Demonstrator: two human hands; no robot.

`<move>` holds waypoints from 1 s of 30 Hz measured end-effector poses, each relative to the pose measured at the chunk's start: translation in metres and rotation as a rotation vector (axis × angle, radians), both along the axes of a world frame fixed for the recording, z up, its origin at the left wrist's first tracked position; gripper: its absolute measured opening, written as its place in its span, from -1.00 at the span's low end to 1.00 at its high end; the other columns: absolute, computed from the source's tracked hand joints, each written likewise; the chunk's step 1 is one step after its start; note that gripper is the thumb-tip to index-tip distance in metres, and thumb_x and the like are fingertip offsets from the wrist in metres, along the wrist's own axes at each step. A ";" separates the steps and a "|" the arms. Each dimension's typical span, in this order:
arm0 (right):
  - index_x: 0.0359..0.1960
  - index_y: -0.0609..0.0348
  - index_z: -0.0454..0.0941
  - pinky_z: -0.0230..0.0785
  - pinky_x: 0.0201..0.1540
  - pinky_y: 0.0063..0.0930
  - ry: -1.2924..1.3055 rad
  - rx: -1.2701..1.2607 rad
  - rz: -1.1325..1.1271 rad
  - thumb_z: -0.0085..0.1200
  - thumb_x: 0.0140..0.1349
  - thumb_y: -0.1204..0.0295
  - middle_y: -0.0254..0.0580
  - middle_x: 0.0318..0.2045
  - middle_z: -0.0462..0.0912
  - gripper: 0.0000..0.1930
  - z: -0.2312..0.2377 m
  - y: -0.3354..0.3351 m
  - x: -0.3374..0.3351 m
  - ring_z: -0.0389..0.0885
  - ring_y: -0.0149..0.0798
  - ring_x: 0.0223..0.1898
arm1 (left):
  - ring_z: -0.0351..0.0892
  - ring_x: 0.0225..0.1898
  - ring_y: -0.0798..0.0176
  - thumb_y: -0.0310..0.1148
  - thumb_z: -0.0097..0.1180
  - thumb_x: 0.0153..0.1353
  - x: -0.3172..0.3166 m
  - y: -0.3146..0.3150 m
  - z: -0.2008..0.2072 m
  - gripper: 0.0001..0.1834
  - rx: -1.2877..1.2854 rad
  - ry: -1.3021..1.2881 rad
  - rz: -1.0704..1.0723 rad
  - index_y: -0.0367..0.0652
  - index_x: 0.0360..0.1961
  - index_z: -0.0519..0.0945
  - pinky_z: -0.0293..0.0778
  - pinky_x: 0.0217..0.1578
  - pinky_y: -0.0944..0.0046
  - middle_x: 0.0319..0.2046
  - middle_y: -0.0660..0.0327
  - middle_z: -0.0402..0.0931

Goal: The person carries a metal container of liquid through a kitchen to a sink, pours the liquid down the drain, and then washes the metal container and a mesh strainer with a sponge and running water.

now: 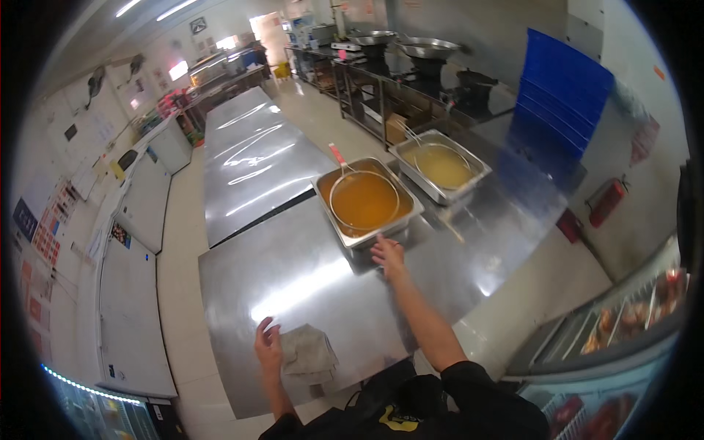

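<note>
My right hand (389, 255) reaches forward to the near rim of a steel pan (320, 192) of orange-brown liquid. Its fingers are apart and hold nothing; whether they touch the rim I cannot tell. A round strainer (331, 202) with a red handle lies across that pan, its mesh in the liquid. Over the table's near left part, my left hand (269, 346) is loosely bent, fingers apart and nothing in them. Just to its right lies a folded grey cloth (308, 350). Behind and right of the first pan, a second steel pan (480, 174) holds pale yellow liquid and another strainer (411, 133).
Both pans stand on a steel table (257, 257), with another steel table (249, 161) beyond a dark gap. A blue panel (563, 92) stands at the right, near a fire extinguisher (607, 202). Woks (429, 48) sit on the far stove. White chest freezers (128, 308) line the left wall.
</note>
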State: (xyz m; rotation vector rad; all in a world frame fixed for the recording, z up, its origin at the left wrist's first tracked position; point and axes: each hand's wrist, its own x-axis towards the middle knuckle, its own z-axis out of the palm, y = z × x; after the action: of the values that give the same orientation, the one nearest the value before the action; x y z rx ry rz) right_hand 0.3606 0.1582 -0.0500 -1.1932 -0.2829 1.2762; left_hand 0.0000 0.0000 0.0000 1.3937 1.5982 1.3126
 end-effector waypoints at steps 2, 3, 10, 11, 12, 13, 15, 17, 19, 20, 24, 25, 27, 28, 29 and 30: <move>-0.09 0.26 0.37 0.49 -0.17 -0.11 0.048 -0.042 0.001 0.18 0.13 0.10 -0.04 -0.19 0.52 -0.49 -0.021 -0.005 0.005 0.57 -0.08 -0.19 | 0.55 -0.10 0.21 -0.43 0.09 0.21 0.029 -0.013 -0.002 -0.60 0.037 -0.032 -0.107 -0.24 0.08 0.40 0.45 -0.07 0.26 -0.03 0.11 0.47; -0.09 0.26 0.37 0.49 -0.17 -0.11 0.029 0.061 -0.009 0.18 0.13 0.10 -0.04 -0.19 0.52 -0.49 0.036 0.068 0.033 0.57 -0.08 -0.19 | 0.55 -0.10 0.21 -0.43 0.09 0.21 0.067 0.069 0.032 -0.60 0.140 -0.045 -0.121 -0.24 0.08 0.40 0.45 -0.07 0.26 -0.03 0.11 0.47; -0.16 0.34 0.38 0.58 -0.60 -0.35 -0.293 0.086 -0.369 0.02 0.15 0.42 -0.07 -0.28 0.56 -0.72 -0.039 0.111 0.047 0.62 -0.21 -0.40 | 0.55 -0.09 0.25 -0.45 0.08 0.21 0.156 0.115 0.046 -0.63 0.154 -0.015 -0.198 -0.26 0.05 0.41 0.45 -0.06 0.25 -0.01 0.11 0.46; -0.16 0.34 0.38 0.58 -0.60 -0.35 -0.279 0.073 -0.350 0.02 0.15 0.42 -0.07 -0.28 0.56 -0.72 -0.045 0.112 0.039 0.62 -0.21 -0.40 | 0.55 -0.09 0.25 -0.45 0.08 0.22 0.155 0.114 0.046 -0.63 0.148 -0.012 -0.169 -0.26 0.05 0.41 0.45 -0.07 0.27 0.00 0.10 0.46; -0.17 0.35 0.38 0.58 -0.61 -0.34 -0.299 0.123 -0.405 0.02 0.15 0.41 -0.06 -0.28 0.56 -0.72 -0.047 0.114 0.031 0.62 -0.21 -0.42 | 0.55 -0.09 0.25 -0.45 0.08 0.22 0.153 0.113 0.046 -0.63 0.140 0.000 -0.155 -0.26 0.05 0.41 0.45 -0.07 0.27 0.00 0.10 0.46; -0.17 0.37 0.37 0.58 -0.63 -0.34 -0.320 0.173 -0.464 0.03 0.15 0.41 -0.06 -0.29 0.55 -0.71 -0.048 0.115 0.026 0.62 -0.22 -0.45 | 0.55 -0.09 0.25 -0.45 0.07 0.22 0.151 0.111 0.045 -0.63 0.135 -0.018 -0.130 -0.27 0.05 0.41 0.45 -0.08 0.29 -0.01 0.10 0.46; -0.19 0.37 0.38 0.58 -0.64 -0.35 -0.332 0.116 -0.433 0.03 0.15 0.40 -0.04 -0.30 0.55 -0.71 -0.051 0.112 0.027 0.61 -0.23 -0.47 | 0.55 -0.09 0.26 -0.44 0.07 0.23 0.150 0.106 0.042 -0.64 0.126 -0.035 -0.106 -0.28 0.05 0.40 0.46 -0.08 0.32 -0.01 0.10 0.46; -0.20 0.38 0.39 0.57 -0.66 -0.35 -0.353 0.062 -0.418 0.04 0.14 0.40 -0.03 -0.31 0.55 -0.72 -0.055 0.109 0.037 0.60 -0.24 -0.49 | 0.55 -0.10 0.27 -0.44 0.04 0.25 0.151 0.103 0.040 -0.65 0.107 -0.025 -0.050 -0.30 0.05 0.40 0.45 -0.14 0.39 -0.03 0.10 0.48; -0.25 0.39 0.40 0.57 -0.67 -0.38 -0.397 0.006 -0.413 0.05 0.14 0.40 -0.02 -0.37 0.55 -0.74 -0.053 0.093 0.037 0.59 -0.27 -0.53 | 0.55 -0.11 0.29 -0.44 0.04 0.25 0.147 0.096 0.040 -0.65 0.076 -0.023 -0.009 -0.30 0.05 0.40 0.44 -0.16 0.40 -0.05 0.10 0.49; -0.25 0.39 0.40 0.57 -0.67 -0.38 -0.395 -0.005 -0.408 0.05 0.14 0.40 -0.02 -0.37 0.55 -0.74 -0.052 0.085 0.038 0.59 -0.27 -0.53 | 0.55 -0.12 0.30 -0.43 0.03 0.26 0.146 0.093 0.040 -0.66 0.057 -0.027 0.024 -0.31 0.05 0.41 0.43 -0.18 0.41 -0.06 0.11 0.50; -0.30 0.36 0.40 0.51 -0.71 -0.41 -0.512 0.057 -0.378 0.05 0.13 0.41 -0.08 -0.44 0.54 -0.77 -0.059 0.058 0.067 0.57 -0.31 -0.55 | 0.55 -0.15 0.33 -0.42 0.03 0.26 0.163 0.106 0.037 -0.66 0.122 -0.029 -0.004 -0.31 0.05 0.41 0.42 -0.22 0.42 -0.08 0.12 0.51; -0.31 0.36 0.40 0.48 -0.73 -0.42 -0.530 0.044 -0.361 0.04 0.12 0.42 -0.11 -0.45 0.54 -0.78 -0.062 0.051 0.080 0.57 -0.32 -0.56 | 0.54 -0.15 0.33 -0.41 0.04 0.26 0.172 0.113 0.039 -0.65 0.108 -0.029 -0.029 -0.31 0.05 0.41 0.42 -0.20 0.41 -0.08 0.12 0.50; -0.32 0.36 0.40 0.46 -0.73 -0.42 -0.446 0.028 -0.305 0.03 0.11 0.43 -0.12 -0.45 0.54 -0.79 -0.056 0.028 0.086 0.55 -0.33 -0.57 | 0.53 -0.14 0.32 -0.40 0.04 0.26 0.177 0.119 0.041 -0.65 0.077 -0.007 -0.039 -0.31 0.05 0.41 0.43 -0.18 0.40 -0.08 0.12 0.50; -0.32 0.36 0.40 0.43 -0.74 -0.43 -0.364 0.026 -0.252 0.02 0.09 0.44 -0.14 -0.46 0.54 -0.80 -0.050 0.015 0.088 0.54 -0.34 -0.57 | 0.53 -0.13 0.31 -0.40 0.05 0.26 0.177 0.124 0.040 -0.64 0.111 0.005 -0.041 -0.31 0.05 0.41 0.43 -0.15 0.38 -0.08 0.12 0.49; -0.32 0.36 0.40 0.43 -0.74 -0.43 -0.355 0.018 -0.252 0.02 0.09 0.44 -0.14 -0.46 0.54 -0.80 -0.044 0.005 0.089 0.54 -0.34 -0.57 | 0.52 -0.11 0.29 -0.40 0.05 0.25 0.177 0.129 0.041 -0.64 0.145 0.017 -0.044 -0.31 0.05 0.40 0.43 -0.12 0.37 -0.07 0.12 0.49; -0.35 0.35 0.41 0.42 -0.68 -0.46 -0.381 0.013 -0.261 0.01 0.07 0.46 -0.15 -0.46 0.54 -0.82 -0.043 -0.006 0.097 0.53 -0.36 -0.56 | 0.51 -0.07 0.24 -0.40 0.06 0.24 0.183 0.136 0.042 -0.63 0.120 0.032 -0.055 -0.31 0.05 0.40 0.41 -0.04 0.30 -0.05 0.09 0.48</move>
State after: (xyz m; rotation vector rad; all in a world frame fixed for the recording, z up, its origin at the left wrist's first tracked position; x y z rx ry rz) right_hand 0.4580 0.1519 -0.0926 -1.4099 -0.3974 0.8162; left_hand 0.1830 0.1361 0.0419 1.5270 1.5114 1.3796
